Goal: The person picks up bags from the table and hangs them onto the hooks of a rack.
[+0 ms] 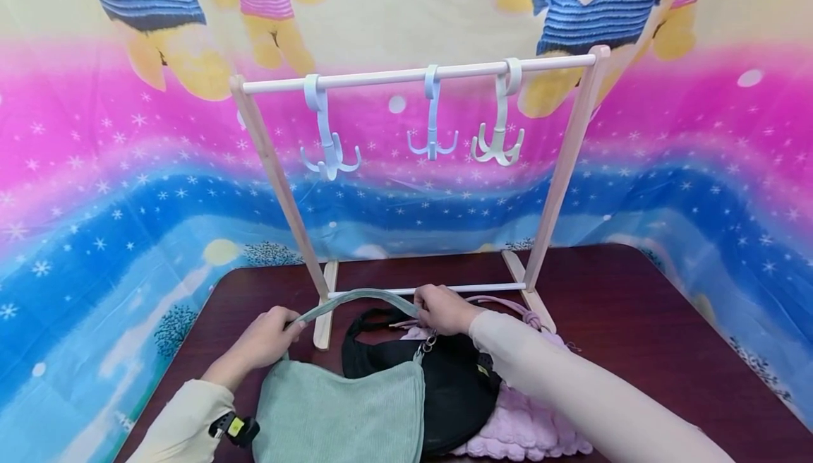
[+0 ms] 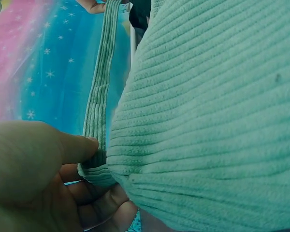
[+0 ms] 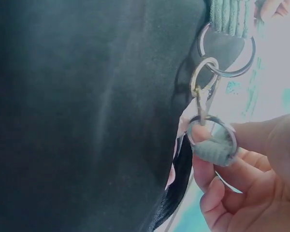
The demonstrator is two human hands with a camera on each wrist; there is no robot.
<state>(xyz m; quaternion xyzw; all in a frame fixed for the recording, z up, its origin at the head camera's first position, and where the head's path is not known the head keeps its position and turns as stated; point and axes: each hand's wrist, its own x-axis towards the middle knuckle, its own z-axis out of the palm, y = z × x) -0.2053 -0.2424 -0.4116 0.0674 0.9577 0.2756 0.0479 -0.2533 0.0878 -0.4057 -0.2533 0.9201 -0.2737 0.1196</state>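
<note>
A green corduroy shoulder bag (image 1: 343,406) is at the front of the table, its strap (image 1: 362,294) arched up between both hands. My left hand (image 1: 265,336) pinches the strap near its left end; the left wrist view shows thumb and fingers on the ribbed band (image 2: 97,116) close beside the bag's body. At the strap's other end my right hand (image 1: 444,310) pinches the fabric loop (image 3: 213,151) by a metal ring (image 3: 232,137). A clasp and a larger ring (image 3: 253,53) link it to the bag. Behind the green bag lies a black bag (image 1: 457,392), partly covered.
A pink puffy bag (image 1: 533,424) lies under the black one, to the right. Behind stands a wooden rack (image 1: 279,181) whose white top bar (image 1: 375,79) carries a blue hook (image 1: 329,145), another blue hook (image 1: 432,124) and a pale green hook (image 1: 500,124). A printed cloth backdrop (image 1: 394,216) surrounds the dark table (image 1: 635,336).
</note>
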